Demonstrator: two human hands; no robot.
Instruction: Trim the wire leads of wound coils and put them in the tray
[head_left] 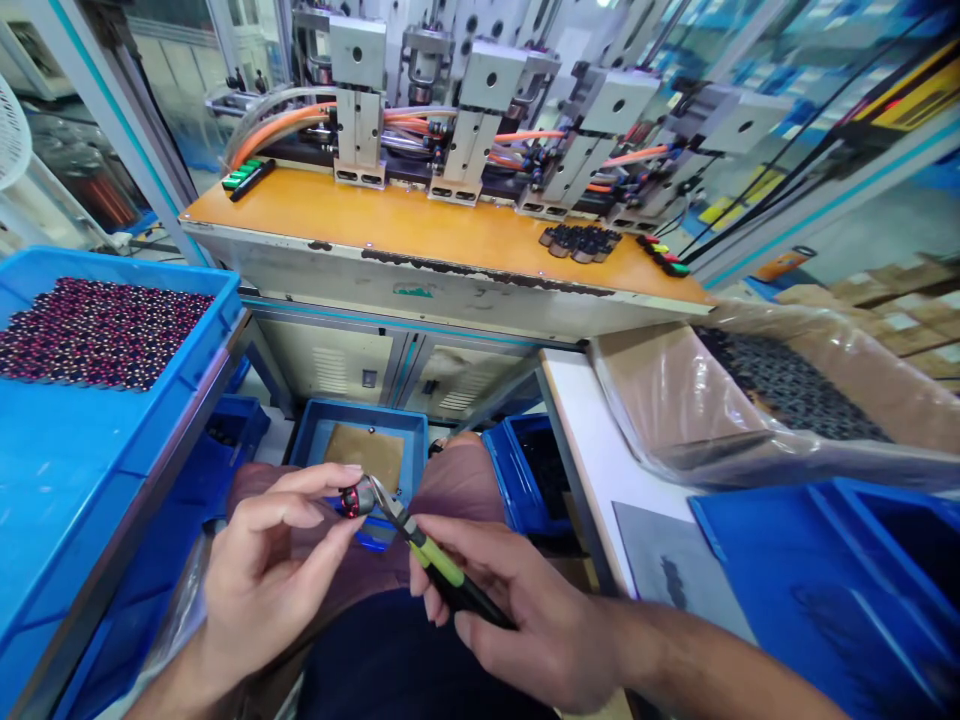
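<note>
Between thumb and index finger, my left hand (262, 570) pinches a small round motor part (358, 498), with a grey metal shell and red-and-black detail on its left face. My right hand (525, 600) is wrapped round the green and black handles of a pair of cutting pliers (439, 562). The pliers' jaws point up and left and reach the right side of the motor part; whether they touch it I cannot tell. Both hands are above my lap, over a blue tray (307, 440) on the floor with a sheet of cardboard in it.
At left, a large blue bin (75, 440) holds many similar red-and-black parts. An orange-topped machine bench (450, 230) stands ahead, with a cluster of dark parts (581, 242) on it. At right are a plastic-lined carton (660, 400) and a blue bin (810, 560).
</note>
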